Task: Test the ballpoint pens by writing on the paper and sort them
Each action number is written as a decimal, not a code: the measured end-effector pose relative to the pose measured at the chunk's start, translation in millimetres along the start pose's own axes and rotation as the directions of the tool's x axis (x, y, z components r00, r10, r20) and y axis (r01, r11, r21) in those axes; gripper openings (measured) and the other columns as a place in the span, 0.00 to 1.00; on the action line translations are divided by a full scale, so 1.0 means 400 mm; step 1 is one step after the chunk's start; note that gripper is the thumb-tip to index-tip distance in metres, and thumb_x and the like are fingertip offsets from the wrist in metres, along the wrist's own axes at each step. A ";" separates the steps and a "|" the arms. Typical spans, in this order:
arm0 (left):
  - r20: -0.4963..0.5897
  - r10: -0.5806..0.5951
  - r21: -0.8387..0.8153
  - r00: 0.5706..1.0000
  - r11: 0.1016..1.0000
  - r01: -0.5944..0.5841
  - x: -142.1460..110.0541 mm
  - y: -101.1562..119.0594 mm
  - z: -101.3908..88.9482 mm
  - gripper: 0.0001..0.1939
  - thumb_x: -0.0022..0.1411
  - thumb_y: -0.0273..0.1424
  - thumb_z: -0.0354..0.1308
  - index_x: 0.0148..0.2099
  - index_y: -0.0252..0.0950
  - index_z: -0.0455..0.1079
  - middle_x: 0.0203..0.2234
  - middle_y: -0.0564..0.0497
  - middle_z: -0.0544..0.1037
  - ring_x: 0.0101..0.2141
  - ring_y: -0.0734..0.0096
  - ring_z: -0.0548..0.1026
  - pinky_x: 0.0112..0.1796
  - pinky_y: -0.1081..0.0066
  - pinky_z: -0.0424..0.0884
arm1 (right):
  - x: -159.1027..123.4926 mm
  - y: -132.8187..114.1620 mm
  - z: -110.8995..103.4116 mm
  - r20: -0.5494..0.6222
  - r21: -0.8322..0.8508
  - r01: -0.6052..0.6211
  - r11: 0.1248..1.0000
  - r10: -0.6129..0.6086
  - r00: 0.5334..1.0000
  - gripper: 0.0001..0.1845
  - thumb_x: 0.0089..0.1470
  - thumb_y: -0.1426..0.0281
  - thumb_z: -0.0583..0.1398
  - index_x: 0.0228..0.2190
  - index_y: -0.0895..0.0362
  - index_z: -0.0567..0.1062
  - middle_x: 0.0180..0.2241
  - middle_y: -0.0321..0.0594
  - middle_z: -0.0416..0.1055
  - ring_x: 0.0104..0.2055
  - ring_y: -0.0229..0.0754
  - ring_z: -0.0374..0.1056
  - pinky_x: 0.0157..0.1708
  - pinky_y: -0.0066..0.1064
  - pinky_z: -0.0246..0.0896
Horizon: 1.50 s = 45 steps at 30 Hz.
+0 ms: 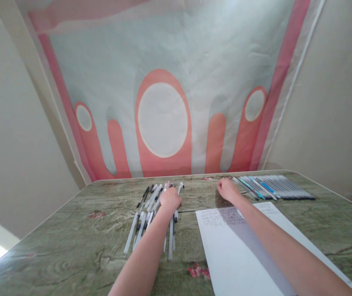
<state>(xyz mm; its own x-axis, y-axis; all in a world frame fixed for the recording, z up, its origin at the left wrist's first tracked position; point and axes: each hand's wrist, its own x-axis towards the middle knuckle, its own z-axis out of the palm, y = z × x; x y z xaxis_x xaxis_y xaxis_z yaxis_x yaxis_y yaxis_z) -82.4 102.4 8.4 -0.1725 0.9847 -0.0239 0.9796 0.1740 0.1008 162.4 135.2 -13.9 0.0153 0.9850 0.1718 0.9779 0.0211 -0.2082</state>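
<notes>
My left hand (170,199) rests curled on a loose pile of white pens (151,213) in the middle of the table; its fingers are closed, and what they hold is hidden. My right hand (227,190) lies further right with fingers curled, just left of a neat row of grey and blue pens (271,188) at the table's far right. Its fingertips touch the nearest pen of that row, but the grip is hidden. My right forearm crosses a white sheet of paper (231,246) with faint writing near its top.
The table (71,242) has a green wood-grain cover with small red flower marks. A pale cloth with pink arches (163,119) hangs on the wall right behind the far edge. Beige walls stand on both sides.
</notes>
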 end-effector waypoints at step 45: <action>-0.001 0.340 -0.886 0.941 0.436 -0.159 -0.049 0.088 -0.024 0.10 0.50 0.28 0.51 0.34 0.29 0.70 0.17 0.55 0.69 0.17 0.82 0.62 0.21 0.79 0.59 | -0.062 -0.109 -0.019 0.268 0.852 -0.073 0.519 -0.312 0.911 0.17 0.51 0.59 0.54 0.32 0.59 0.75 0.30 0.43 0.74 0.25 0.34 0.67 0.22 0.24 0.59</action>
<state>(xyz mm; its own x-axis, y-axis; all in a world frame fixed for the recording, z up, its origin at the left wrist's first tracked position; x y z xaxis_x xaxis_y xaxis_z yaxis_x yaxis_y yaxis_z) -45.6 89.2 21.8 0.1702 0.9853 0.0130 0.3626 -0.0749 0.9289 120.8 108.7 -1.5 -0.3469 0.9372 -0.0368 0.3289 0.0848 -0.9405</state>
